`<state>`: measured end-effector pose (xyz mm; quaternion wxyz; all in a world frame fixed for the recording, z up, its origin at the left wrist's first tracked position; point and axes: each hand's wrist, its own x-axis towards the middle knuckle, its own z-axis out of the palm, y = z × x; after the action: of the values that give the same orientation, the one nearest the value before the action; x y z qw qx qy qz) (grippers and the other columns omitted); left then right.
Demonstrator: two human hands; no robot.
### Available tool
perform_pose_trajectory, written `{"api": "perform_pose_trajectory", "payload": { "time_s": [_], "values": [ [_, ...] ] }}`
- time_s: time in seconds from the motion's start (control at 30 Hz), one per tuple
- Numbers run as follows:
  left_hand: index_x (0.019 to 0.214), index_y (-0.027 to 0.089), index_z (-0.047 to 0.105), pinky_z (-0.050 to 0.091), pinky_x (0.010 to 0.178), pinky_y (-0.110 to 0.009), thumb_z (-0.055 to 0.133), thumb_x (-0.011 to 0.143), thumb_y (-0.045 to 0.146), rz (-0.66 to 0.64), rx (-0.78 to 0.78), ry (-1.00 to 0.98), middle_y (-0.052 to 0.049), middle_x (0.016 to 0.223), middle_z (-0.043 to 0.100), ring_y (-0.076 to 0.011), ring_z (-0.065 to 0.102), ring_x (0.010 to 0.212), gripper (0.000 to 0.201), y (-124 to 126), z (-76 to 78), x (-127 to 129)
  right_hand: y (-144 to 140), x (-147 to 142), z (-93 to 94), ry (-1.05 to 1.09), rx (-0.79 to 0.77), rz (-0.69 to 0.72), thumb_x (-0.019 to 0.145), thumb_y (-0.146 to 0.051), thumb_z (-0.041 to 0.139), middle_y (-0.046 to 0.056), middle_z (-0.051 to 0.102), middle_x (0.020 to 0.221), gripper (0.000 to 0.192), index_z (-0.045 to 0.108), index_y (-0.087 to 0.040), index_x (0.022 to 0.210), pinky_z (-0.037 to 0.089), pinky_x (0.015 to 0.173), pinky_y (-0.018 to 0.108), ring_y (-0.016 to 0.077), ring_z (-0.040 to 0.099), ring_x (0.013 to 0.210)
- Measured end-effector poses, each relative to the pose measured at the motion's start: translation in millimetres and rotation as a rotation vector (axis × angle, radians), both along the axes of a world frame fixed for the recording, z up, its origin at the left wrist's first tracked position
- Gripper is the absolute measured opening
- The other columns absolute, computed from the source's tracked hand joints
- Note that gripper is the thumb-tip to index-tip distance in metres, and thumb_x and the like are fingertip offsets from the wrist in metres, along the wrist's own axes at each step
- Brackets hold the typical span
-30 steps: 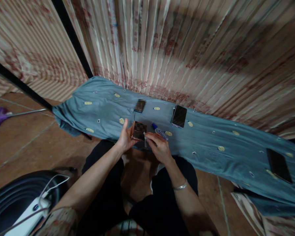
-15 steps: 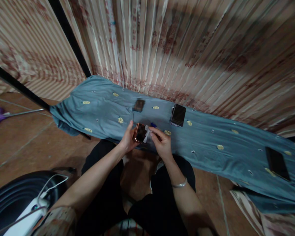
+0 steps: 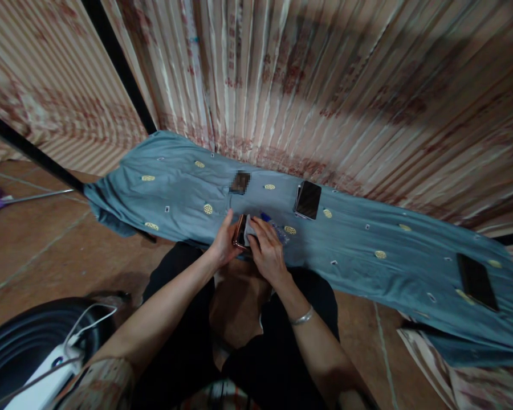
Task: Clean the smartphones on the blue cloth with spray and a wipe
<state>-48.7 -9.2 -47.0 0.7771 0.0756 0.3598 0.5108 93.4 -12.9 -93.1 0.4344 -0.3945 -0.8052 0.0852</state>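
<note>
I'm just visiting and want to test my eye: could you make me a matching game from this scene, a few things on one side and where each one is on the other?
Things:
1. copper-edged phone
2. grey wipe
3. black phone
4. bracelet

Places:
A. far right on the blue cloth
B. right wrist
C. in the left hand
D. under the right hand

Pairs: 1-C, 2-D, 3-A, 4-B

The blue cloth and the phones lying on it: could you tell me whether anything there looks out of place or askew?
Nothing looks damaged or spilled. The blue cloth is rumpled and bunched at its left end. The left hand holds a phone while the right hand presses a wipe on it.
</note>
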Motion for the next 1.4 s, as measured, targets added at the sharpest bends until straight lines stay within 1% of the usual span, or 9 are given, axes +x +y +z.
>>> {"api": "perform_pose_trajectory", "payload": {
  "time_s": [0.13,0.2,0.3,0.47,0.57,0.73,0.97,1.23,1.4],
  "values": [
    [0.123,0.009,0.072,0.053,0.059,-0.028,0.037,0.103,0.065,0.032,-0.006,0.0,-0.013,0.089,0.079,-0.0234,0.075,0.076,0.069,2.2,-2.9,-4.6,-5.1,-7.2,-2.8,-0.048,0.035,0.125,0.105,-0.013,0.04,0.012,0.07,0.141,0.049,0.058,-0.021,0.15,0.053,0.117,0.043,0.0222,0.061,0.137],
    [0.12,0.011,0.072,0.054,0.059,-0.028,0.045,0.099,0.067,0.031,-0.003,0.015,-0.011,0.088,0.078,-0.0231,0.075,0.075,0.066,2.2,-4.1,-5.5,-5.1,-9.2,-3.9,-0.075,0.062,0.142,0.104,-0.011,0.039,0.012,0.068,0.144,0.052,0.055,-0.02,0.152,0.052,0.119,0.042,0.0223,0.058,0.14],
    [0.118,0.013,0.073,0.052,0.056,-0.026,0.05,0.098,0.066,0.018,-0.001,0.049,-0.009,0.085,0.077,-0.0223,0.074,0.074,0.061,0.6,-3.9,-2.7,-0.7,-8.3,-4.5,-0.129,0.079,0.109,0.103,-0.01,0.039,0.014,0.064,0.148,0.053,0.054,-0.014,0.153,0.049,0.121,0.043,0.0238,0.053,0.145],
    [0.119,0.014,0.072,0.051,0.058,-0.027,0.045,0.101,0.062,0.002,0.001,0.078,-0.007,0.083,0.076,-0.0218,0.074,0.075,0.057,-2.4,-0.8,3.8,5.5,-4.6,-4.5,-0.21,0.052,0.029,0.101,-0.009,0.039,0.016,0.062,0.151,0.054,0.053,-0.012,0.154,0.046,0.124,0.047,0.0261,0.051,0.146],
    [0.116,0.014,0.073,0.049,0.053,-0.026,0.047,0.1,0.064,-0.001,0.003,0.078,-0.006,0.077,0.074,-0.0217,0.073,0.072,0.058,-2.2,-0.5,2.5,3.9,-6.0,-4.6,-0.19,0.076,0.047,0.102,-0.009,0.038,0.017,0.062,0.15,0.052,0.055,-0.009,0.151,0.047,0.123,0.046,0.026,0.05,0.147],
    [0.111,0.013,0.074,0.046,0.049,-0.023,0.047,0.099,0.067,0.02,-0.009,0.069,-0.007,0.076,0.074,-0.0193,0.072,0.069,0.062,-0.7,-0.9,-0.4,0.2,-8.8,-4.4,-0.144,0.083,0.114,0.103,-0.012,0.038,0.013,0.066,0.147,0.05,0.059,-0.015,0.149,0.049,0.121,0.042,0.023,0.053,0.144],
    [0.099,0.012,0.074,0.049,0.053,-0.022,0.046,0.101,0.063,0.031,-0.03,0.132,-0.006,0.075,0.072,-0.0178,0.072,0.071,0.058,-2.5,1.0,7.7,2.1,-4.8,-3.1,-0.201,0.036,0.039,0.101,-0.01,0.041,0.015,0.064,0.148,0.051,0.058,-0.014,0.149,0.048,0.121,0.045,0.0249,0.056,0.14],
    [0.103,0.013,0.074,0.046,0.048,-0.021,0.054,0.096,0.068,0.034,-0.042,0.124,-0.007,0.077,0.074,-0.0185,0.073,0.072,0.059,0.3,-1.1,2.1,-2.0,-7.8,-1.6,-0.166,0.055,0.1,0.102,-0.012,0.043,0.014,0.069,0.142,0.047,0.064,-0.015,0.144,0.05,0.118,0.041,0.0236,0.058,0.136],
    [0.112,0.014,0.074,0.047,0.052,-0.022,0.051,0.101,0.059,0.05,-0.02,0.177,-0.006,0.084,0.077,-0.0182,0.074,0.077,0.052,-1.8,1.9,8.6,-1.6,-4.5,0.5,-0.228,0.029,0.028,0.101,-0.01,0.041,0.015,0.065,0.147,0.05,0.061,-0.014,0.147,0.048,0.119,0.044,0.0252,0.058,0.136]
  ]
}}
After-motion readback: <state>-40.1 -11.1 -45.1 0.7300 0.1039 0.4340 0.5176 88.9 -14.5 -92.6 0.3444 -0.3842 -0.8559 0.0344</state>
